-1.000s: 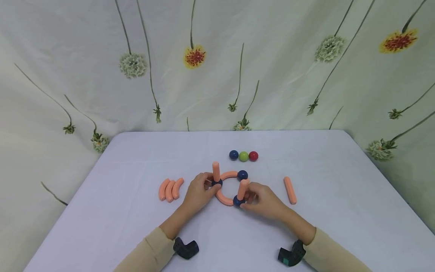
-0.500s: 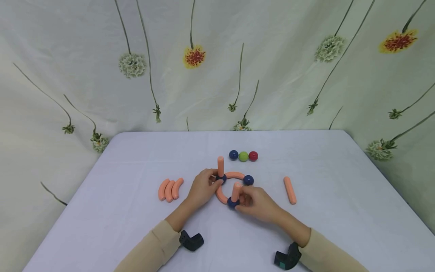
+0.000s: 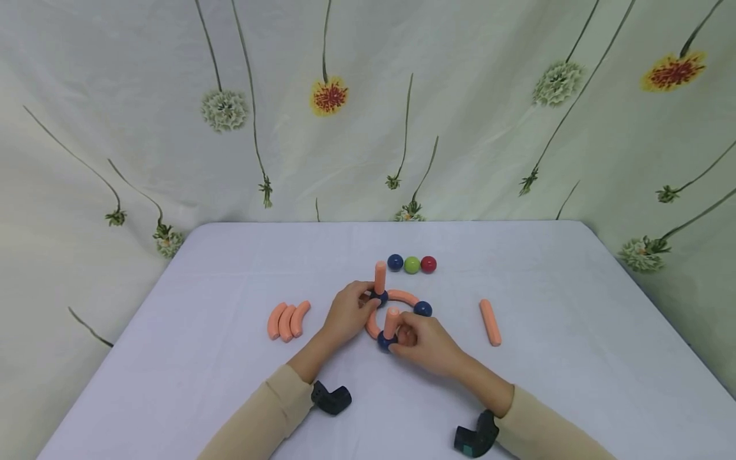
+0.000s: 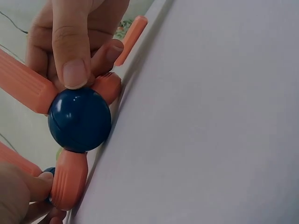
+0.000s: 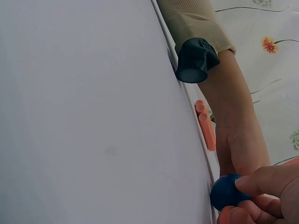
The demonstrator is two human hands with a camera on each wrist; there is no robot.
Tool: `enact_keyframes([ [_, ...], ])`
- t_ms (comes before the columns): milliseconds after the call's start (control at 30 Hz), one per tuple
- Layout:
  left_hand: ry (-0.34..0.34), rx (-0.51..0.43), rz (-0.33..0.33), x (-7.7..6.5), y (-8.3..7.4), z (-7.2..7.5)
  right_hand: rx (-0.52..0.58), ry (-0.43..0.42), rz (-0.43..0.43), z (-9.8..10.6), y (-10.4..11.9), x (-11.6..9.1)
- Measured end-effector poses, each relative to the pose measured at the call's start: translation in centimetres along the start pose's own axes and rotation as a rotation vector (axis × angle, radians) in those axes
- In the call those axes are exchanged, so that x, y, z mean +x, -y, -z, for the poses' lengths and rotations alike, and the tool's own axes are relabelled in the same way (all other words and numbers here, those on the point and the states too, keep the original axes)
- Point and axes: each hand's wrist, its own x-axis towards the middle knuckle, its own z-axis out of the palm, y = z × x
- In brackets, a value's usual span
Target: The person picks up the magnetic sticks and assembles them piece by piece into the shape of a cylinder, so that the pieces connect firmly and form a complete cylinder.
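Blue ball (image 3: 387, 342) in right grip (image 3: 429, 344)

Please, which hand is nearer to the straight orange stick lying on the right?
Right. The right hand is left of the straight orange stick; the left hand is farther left, pinching a blue ball.

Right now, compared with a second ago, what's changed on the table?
The partial ring turned clockwise in the head view: the left grip moved away and rightward, the right grip leftward; neither let go. The loose balls, loose curved pieces and lone straight stick stayed put.
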Motion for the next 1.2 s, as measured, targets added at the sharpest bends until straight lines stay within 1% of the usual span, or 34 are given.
enact_keyframes([
  [200,0.01,-0.016,-0.007,0.3,0.1,0.0,0.015,-0.011,-0.001,-0.2,0.2,0.3],
  [500,-0.002,-0.051,-0.013,0.5,0.4,-0.4,0.033,-0.032,-0.023,-0.5,0.2,0.5],
  [667,-0.01,-0.05,-0.012,0.5,0.7,-0.7,0.037,-0.04,-0.022,-0.8,0.2,0.6],
  [967,-0.017,-0.051,-0.018,0.7,0.8,-0.7,0.031,-0.061,-0.02,-0.8,0.2,0.7],
  [1200,-0.031,-0.047,-0.036,0.5,1.1,-0.9,0.018,-0.059,-0.031,-0.9,0.3,0.7],
])
